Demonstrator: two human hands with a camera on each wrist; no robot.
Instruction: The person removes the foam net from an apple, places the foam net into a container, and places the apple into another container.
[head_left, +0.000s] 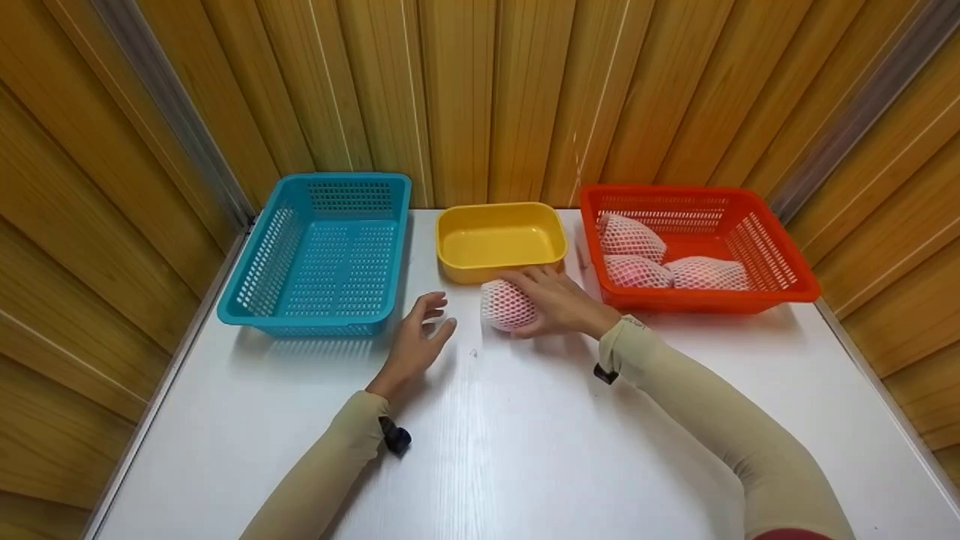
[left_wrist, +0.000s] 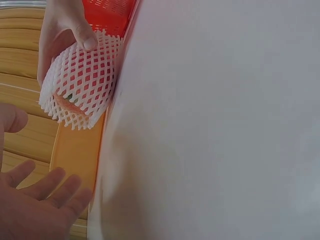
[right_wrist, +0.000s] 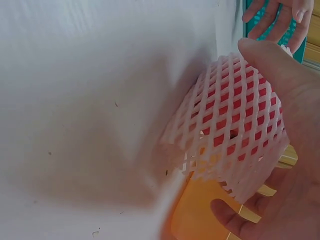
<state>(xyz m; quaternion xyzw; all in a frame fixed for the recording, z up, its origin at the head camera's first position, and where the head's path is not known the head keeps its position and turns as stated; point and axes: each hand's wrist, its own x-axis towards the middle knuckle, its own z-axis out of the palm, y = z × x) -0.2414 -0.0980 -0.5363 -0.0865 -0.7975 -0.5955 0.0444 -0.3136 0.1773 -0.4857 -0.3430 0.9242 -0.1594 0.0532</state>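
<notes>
My right hand (head_left: 553,304) grips a red fruit in a white foam net (head_left: 508,305), just in front of the yellow basin (head_left: 491,274). The thumb lies on one side of the net, the fingers on the other. Through the open end of the net in the left wrist view, a reddish skin with a small green spot shows on the netted fruit (left_wrist: 82,82). My left hand (head_left: 420,337) is held to the left of it, fingers loosely bent and apart, with nothing in it. In the right wrist view the left hand (right_wrist: 280,17) appears beyond the fruit.
At the left stands a blue perforated basket (head_left: 315,321) with nothing in it. The red basket (head_left: 712,300) at the right holds several netted fruits (head_left: 705,274). All three containers stand near a wood-look wall (head_left: 457,97) on a white table (head_left: 480,450).
</notes>
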